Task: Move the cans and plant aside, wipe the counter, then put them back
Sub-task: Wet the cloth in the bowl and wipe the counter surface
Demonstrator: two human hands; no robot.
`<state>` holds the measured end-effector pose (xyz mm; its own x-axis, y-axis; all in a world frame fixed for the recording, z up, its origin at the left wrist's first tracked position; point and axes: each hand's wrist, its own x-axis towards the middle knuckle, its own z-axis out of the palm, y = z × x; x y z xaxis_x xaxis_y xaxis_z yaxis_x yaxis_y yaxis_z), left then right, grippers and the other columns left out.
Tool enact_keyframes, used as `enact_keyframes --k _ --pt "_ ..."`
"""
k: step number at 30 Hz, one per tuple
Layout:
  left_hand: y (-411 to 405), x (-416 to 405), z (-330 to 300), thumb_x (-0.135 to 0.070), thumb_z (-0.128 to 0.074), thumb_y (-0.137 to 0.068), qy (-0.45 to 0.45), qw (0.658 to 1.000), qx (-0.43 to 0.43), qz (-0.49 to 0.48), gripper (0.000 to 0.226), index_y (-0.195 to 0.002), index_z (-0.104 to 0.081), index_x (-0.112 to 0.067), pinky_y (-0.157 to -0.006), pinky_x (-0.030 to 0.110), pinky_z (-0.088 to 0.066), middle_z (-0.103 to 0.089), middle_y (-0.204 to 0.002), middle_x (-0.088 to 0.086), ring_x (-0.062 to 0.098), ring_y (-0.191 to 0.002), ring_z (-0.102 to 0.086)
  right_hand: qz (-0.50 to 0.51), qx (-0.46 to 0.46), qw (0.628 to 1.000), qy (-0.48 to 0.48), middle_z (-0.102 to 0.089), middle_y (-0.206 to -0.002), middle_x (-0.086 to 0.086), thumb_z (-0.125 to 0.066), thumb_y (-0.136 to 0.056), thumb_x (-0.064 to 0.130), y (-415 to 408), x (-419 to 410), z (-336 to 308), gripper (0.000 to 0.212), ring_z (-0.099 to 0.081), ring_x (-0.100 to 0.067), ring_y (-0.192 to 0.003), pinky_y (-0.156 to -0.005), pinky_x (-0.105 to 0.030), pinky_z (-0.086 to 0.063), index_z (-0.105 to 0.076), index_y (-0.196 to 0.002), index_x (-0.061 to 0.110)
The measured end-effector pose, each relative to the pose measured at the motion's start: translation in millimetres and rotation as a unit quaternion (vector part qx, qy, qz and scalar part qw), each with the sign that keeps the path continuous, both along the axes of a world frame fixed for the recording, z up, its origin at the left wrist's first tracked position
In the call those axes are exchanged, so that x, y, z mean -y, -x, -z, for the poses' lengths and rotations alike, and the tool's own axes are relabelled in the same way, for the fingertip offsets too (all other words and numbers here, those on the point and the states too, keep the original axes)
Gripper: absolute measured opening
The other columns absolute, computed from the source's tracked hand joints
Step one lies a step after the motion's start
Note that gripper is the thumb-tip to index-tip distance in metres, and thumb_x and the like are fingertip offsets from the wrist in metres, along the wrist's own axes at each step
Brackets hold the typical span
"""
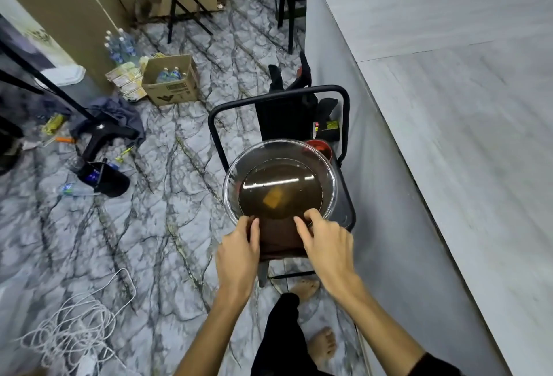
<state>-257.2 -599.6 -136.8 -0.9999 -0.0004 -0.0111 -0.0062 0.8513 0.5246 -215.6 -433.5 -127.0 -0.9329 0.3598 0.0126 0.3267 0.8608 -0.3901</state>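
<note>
A dark brown cloth (279, 239) hangs over the near rim of a clear bowl (233, 178) holding brownish water with a yellow sponge-like piece (273, 197) sunk in it. The bowl stands on a black chair (278, 97). My left hand (238, 251) grips the cloth's left edge, fingers curled on it. My right hand (327, 245) pinches the cloth's right edge at the bowl's rim. The grey-white counter (449, 106) runs along the right. No cans or plant are in view.
A red object (318, 148) sits behind the bowl on the chair. On the marble floor lie a cardboard box with bottles (170, 79), a black stand base (101, 136), a coil of white cable (74, 333) and litter. My bare feet (321, 342) are below.
</note>
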Motion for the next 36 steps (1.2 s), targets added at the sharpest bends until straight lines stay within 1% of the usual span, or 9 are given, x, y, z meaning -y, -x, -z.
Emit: enact_keyframes --k 3,9,13,18,20,22,25,29,36 --pt "6.7 3.1 -2.9 -0.05 -0.043 -0.105 0.07 0.997 0.008 0.021 0.034 -0.097 -0.06 -0.022 -0.052 0.036 -0.051 -0.06 -0.061 -0.004 0.02 -0.055 -0.061 -0.008 0.047 0.998 -0.049 -0.07 -0.07 0.004 -0.041 -0.107 0.055 4.1 -3.4 -0.5 0.042 -0.072 -0.018 -0.065 -0.058 -0.03 -0.048 -0.066 -0.116 0.022" --pt "8.3 10.7 -3.8 -0.057 -0.034 -0.104 0.128 0.991 -0.007 0.023 0.039 -0.101 -0.058 -0.026 -0.046 0.03 -0.046 -0.062 -0.067 -0.006 0.018 -0.054 -0.061 0.016 0.037 0.998 -0.043 -0.068 -0.065 0.005 -0.046 -0.104 0.058 5.9 -14.9 -3.3 0.043 -0.07 -0.017 -0.061 -0.056 -0.028 -0.043 -0.067 -0.114 0.022" --pt "9.0 14.6 -8.5 -0.051 -0.039 -0.105 0.107 0.993 -0.047 -0.004 0.033 -0.112 -0.063 -0.029 -0.043 0.029 -0.043 -0.053 -0.094 -0.004 0.017 -0.058 -0.059 0.026 -0.024 0.999 -0.008 -0.066 -0.064 0.006 -0.052 -0.104 0.052 11.5 -20.8 -9.4 0.039 -0.066 -0.015 -0.056 -0.057 -0.028 -0.049 -0.073 -0.107 0.019" --pt "24.6 -1.8 -23.4 -0.037 -0.054 -0.103 0.052 0.994 -0.099 0.016 0.017 -0.107 -0.064 -0.024 -0.055 0.03 -0.048 -0.055 -0.093 -0.007 0.015 -0.076 -0.059 0.018 -0.139 0.989 0.047 -0.057 -0.056 0.012 -0.059 -0.104 0.04 23.2 -21.3 -17.4 0.033 -0.053 -0.007 -0.047 -0.055 -0.028 -0.052 -0.073 -0.083 0.019" --pt "31.1 -11.1 -28.3 -0.035 -0.056 -0.103 0.056 0.99 -0.121 0.052 0.02 -0.092 -0.067 -0.022 -0.067 0.034 -0.049 -0.058 -0.082 -0.008 0.016 -0.077 -0.056 -0.003 -0.149 0.985 0.087 -0.061 -0.063 0.014 -0.063 -0.103 0.037 24.6 -22.3 -15.7 0.025 -0.057 -0.005 -0.054 -0.069 -0.033 -0.056 -0.075 -0.089 0.019" --pt "37.0 -19.3 -32.4 -0.035 -0.056 -0.103 0.075 0.985 -0.126 0.088 0.026 -0.084 -0.067 -0.022 -0.076 0.036 -0.044 -0.061 -0.076 -0.009 0.018 -0.079 -0.055 -0.017 -0.129 0.985 0.115 -0.072 -0.086 0.013 -0.067 -0.101 0.035 23.9 -25.6 -11.6 0.018 -0.066 -0.004 -0.077 -0.089 -0.033 -0.054 -0.075 -0.11 0.022" --pt "43.7 -27.4 -30.4 -0.023 -0.057 -0.103 0.044 0.983 -0.108 0.142 0.016 -0.107 -0.073 -0.022 -0.087 0.036 -0.044 -0.071 -0.096 -0.007 0.018 -0.095 -0.059 -0.023 -0.091 0.987 0.134 -0.07 -0.124 0.01 -0.069 -0.099 0.033 19.6 -30.9 -5.4 0.038 -0.063 -0.007 -0.117 -0.11 -0.028 -0.039 -0.064 -0.136 0.025" --pt "39.4 -36.4 -27.9 -0.015 -0.057 -0.102 -0.018 0.981 -0.068 0.183 0.036 -0.138 -0.061 -0.019 -0.102 0.04 -0.049 -0.067 -0.127 -0.003 0.016 -0.117 -0.06 -0.005 -0.086 0.982 0.165 -0.068 -0.131 0.01 -0.069 -0.098 0.035 12.8 -35.3 -7.7 0.042 -0.059 -0.01 -0.126 -0.113 -0.03 -0.04 -0.062 -0.138 0.026" --pt "21.9 -76.8 -37.8 -0.027 -0.058 -0.102 -0.044 0.969 -0.06 0.233 0.033 -0.134 -0.06 -0.022 -0.099 0.02 -0.039 -0.065 -0.128 -0.009 0.007 -0.119 -0.056 0.047 -0.104 0.973 0.202 -0.064 -0.135 0.013 -0.061 -0.101 0.045 -14.4 -58.0 -18.9 0.04 -0.056 -0.005 -0.125 -0.107 -0.027 -0.048 -0.06 -0.138 0.031"
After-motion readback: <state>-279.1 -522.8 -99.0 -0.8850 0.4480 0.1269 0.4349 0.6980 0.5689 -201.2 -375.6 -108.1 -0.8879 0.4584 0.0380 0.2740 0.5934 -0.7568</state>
